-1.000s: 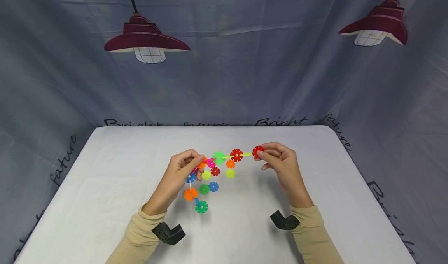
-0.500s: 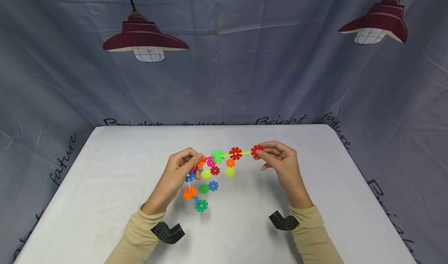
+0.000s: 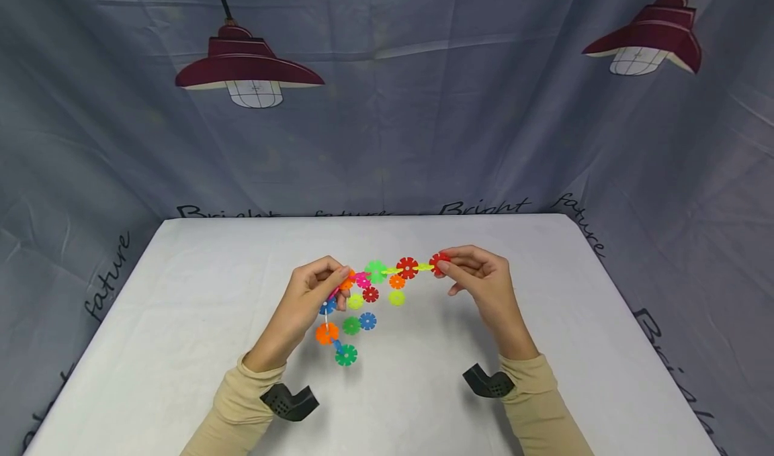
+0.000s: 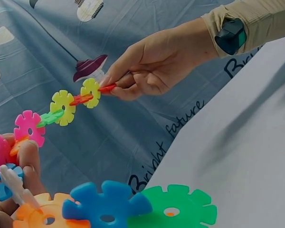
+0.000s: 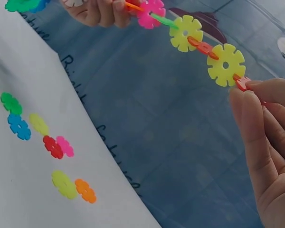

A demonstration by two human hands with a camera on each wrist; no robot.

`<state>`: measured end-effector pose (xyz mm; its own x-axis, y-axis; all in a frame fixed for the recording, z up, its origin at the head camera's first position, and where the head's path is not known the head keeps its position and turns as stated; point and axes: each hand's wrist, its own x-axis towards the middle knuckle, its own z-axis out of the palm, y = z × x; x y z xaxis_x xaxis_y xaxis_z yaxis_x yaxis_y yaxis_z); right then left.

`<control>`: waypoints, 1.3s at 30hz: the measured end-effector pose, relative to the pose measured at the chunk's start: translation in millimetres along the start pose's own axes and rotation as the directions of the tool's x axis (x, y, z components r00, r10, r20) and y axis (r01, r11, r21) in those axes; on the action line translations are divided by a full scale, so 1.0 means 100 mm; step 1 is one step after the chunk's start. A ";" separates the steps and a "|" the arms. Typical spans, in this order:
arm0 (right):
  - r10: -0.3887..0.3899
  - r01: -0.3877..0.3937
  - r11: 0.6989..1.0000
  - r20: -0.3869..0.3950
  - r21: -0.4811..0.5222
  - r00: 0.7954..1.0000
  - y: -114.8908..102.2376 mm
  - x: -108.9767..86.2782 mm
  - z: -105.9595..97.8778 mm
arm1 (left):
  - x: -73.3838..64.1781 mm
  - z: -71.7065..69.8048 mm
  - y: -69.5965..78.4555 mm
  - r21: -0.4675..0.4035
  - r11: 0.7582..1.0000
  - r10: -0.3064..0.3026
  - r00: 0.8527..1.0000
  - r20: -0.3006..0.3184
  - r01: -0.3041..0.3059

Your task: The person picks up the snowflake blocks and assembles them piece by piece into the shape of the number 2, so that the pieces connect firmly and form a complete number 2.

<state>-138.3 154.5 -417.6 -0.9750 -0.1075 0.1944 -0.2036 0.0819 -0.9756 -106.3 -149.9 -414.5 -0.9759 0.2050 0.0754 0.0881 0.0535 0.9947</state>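
A chain of slotted plastic flower discs hangs between the two hands above the table. My left hand (image 3: 308, 291) pinches it near an orange disc (image 3: 347, 281), with finger and thumb. From there a blue disc (image 3: 327, 306), an orange one and a green disc (image 3: 347, 355) dangle below. Toward the right run a pink disc (image 4: 29, 128), a green one (image 3: 375, 272), a yellow disc (image 4: 62, 108), a red disc (image 3: 408, 268) and another yellow disc (image 5: 226, 65). My right hand (image 3: 482, 276) pinches a red disc (image 3: 437, 264) at that yellow disc's edge.
Several loose discs lie on the white table (image 3: 199, 335) under the chain, among them a green disc (image 3: 351, 326), a blue disc (image 3: 367, 321) and an orange disc (image 3: 397, 281). A grey curtain (image 3: 387, 140) printed with lamps stands behind the table.
My right hand has shifted slightly left, bringing its red disc closer against the last yellow disc. The left hand keeps its pinch on the chain, almost still.
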 end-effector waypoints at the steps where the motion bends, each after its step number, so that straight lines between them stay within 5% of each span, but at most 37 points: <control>1: 0.000 0.000 1.000 -0.002 0.000 1.000 0.00 0.00 0.00 | 0.00 0.00 0.00 -0.001 1.000 -0.001 1.000 0.000 0.001; 17: -0.047 0.048 0.998 -0.017 0.042 0.999 0.03 0.00 0.05 | 0.00 0.00 -0.01 0.010 0.999 -0.044 0.999 0.029 0.044; 23: 0.006 -0.006 1.000 0.011 0.028 1.000 0.01 0.00 0.04 | 0.00 -0.03 0.01 -0.002 0.999 -0.045 0.998 0.045 0.045; 26: 0.070 -0.071 0.997 0.094 0.010 0.993 0.03 0.02 0.03 | 0.02 -0.11 0.04 0.015 0.997 -0.078 0.993 0.088 0.077; 29: 0.154 -0.150 0.988 0.248 -0.033 0.956 0.11 0.04 0.04 | 0.04 -0.25 0.04 0.065 0.990 -0.129 0.984 0.120 0.122; 33: 0.250 -0.231 0.968 0.417 -0.096 0.874 0.31 0.04 0.15 | 0.08 -0.47 -0.02 0.204 0.964 -0.206 0.965 0.163 0.171; 39: 0.347 -0.363 0.928 0.551 -0.085 0.759 0.60 -0.11 0.51 | 0.15 -0.78 -0.20 0.511 0.857 -0.205 0.953 0.224 0.064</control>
<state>-135.0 109.6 -483.6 -0.7613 -0.5994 -0.2472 0.1570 0.1996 -0.9672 -138.0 -224.3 -427.5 -0.9029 0.4035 -0.1482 0.1148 0.5586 0.8214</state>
